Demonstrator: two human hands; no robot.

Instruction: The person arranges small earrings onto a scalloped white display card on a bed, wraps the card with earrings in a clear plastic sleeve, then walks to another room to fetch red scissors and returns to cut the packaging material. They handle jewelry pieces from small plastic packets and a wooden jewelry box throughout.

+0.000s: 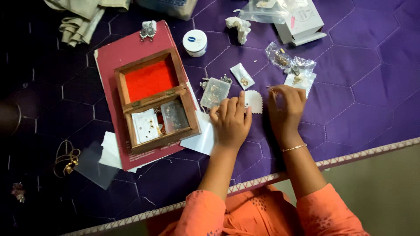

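Seen from the head camera, a person in orange sleeves works over a purple quilted bed cover (350, 78) strewn with jewellery. The left hand (231, 120) lies palm down, fingers together and nearly flat, its fingertips touching a small white scalloped earring card (254, 101); whether it grips the card cannot be told. The right hand (285, 107) (a thin bracelet at its wrist) is curled, fingertips drawn together just beside the card; anything pinched there is too small to make out. Just left of the hands lies a small clear plastic box (214, 92) of trinkets. Further left, an open wooden box with red lining (154, 98) rests on a flat maroon folder (118, 54), small packets in its lower half. Beyond the hands lie clear crinkled packets of earrings (291, 65), a round white cream jar (195, 42) and a white cardboard carton (302, 22).
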